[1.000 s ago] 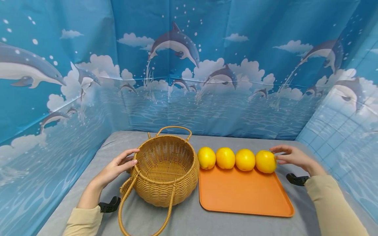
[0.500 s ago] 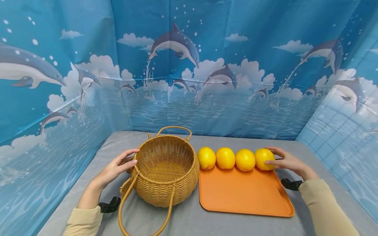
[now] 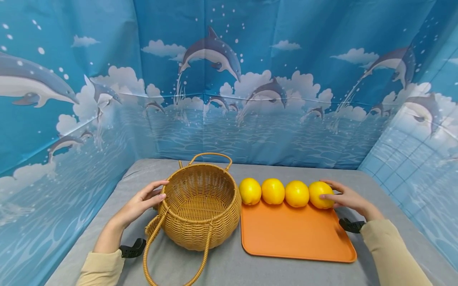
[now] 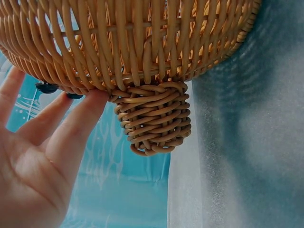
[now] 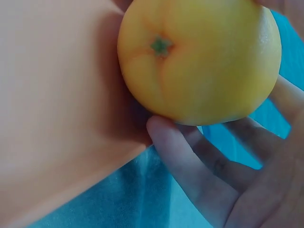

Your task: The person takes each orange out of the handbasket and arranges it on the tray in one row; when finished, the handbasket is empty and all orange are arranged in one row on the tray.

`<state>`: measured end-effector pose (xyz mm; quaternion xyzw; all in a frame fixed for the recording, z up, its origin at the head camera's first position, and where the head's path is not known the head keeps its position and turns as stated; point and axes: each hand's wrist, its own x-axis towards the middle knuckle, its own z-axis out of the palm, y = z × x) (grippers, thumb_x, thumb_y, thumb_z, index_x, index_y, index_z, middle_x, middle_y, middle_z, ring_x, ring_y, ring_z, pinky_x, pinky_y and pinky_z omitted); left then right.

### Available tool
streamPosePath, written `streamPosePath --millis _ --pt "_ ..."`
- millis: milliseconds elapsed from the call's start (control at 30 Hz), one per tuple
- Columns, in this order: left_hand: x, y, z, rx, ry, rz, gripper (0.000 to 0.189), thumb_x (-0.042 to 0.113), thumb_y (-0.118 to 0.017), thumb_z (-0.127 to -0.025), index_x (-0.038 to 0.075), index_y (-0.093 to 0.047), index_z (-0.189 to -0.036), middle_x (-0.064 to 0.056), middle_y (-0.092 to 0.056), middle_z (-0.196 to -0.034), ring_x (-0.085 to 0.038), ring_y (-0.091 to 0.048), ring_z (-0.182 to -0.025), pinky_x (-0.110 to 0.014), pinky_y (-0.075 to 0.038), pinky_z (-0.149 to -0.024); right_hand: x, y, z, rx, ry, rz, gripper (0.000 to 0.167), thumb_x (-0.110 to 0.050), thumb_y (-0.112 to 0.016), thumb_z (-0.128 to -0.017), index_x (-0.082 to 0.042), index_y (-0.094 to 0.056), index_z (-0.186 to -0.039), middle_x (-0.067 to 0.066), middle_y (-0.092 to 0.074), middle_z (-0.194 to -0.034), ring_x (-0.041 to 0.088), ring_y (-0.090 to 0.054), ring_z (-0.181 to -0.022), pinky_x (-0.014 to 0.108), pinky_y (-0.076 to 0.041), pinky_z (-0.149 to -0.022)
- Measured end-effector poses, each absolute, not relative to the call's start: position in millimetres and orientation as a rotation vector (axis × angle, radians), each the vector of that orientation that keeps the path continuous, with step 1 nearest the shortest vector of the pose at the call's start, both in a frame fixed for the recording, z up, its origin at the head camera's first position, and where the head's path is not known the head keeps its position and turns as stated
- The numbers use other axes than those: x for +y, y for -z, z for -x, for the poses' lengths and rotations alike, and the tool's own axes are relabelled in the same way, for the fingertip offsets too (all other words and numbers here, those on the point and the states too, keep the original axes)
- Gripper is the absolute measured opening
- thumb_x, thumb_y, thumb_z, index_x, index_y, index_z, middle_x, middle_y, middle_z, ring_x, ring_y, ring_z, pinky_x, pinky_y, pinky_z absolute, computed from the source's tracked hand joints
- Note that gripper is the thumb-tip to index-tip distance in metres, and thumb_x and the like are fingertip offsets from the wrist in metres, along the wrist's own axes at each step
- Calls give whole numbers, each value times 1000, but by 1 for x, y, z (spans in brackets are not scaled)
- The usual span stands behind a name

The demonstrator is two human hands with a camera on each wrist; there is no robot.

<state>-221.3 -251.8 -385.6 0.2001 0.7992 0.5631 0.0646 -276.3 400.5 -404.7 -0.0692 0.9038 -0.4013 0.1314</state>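
Observation:
In the head view, my left hand [image 3: 137,201] rests on the left rim of a round wicker basket [image 3: 186,234], its fingers fairly straight. The left wrist view shows fingertips touching the rim beside a woven hinge-like tab [image 4: 154,118]. At the right, my right hand [image 3: 352,200] holds the rightmost yellow orange [image 3: 318,190], thumb in front and fingers behind. The right wrist view shows this orange [image 5: 204,61] with its green stem mark, against the tray's edge. Several like oranges [image 3: 273,191] line the far edge of the orange tray [image 3: 293,234].
The basket's wicker handles stand up at the back [image 3: 211,154] and loop down in front [image 3: 204,262]. Grey cloth [image 3: 232,274] covers the table. Blue dolphin-print curtains [image 3: 229,131] close off the back and sides. The basket stands close to the leftmost orange [image 3: 250,190].
My right hand has moved left and closed its thumb around the front of the rightmost orange, which has shifted slightly. The left hand and basket have stayed put.

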Motion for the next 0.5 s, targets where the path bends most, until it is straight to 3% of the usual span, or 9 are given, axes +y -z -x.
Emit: streamPosePath --millis 500 --pt "-252 385 221 2405 -1703 -610 47 23 -49 -99 12 -36 -143 -15 -22 -152 -43 -18 -137 -60 -33 -96 395 409 267 2673 1112 106 90 -46 -51 -94 2 2 -148 43 -9 -141 54 -32 -122 48 -48 -84"
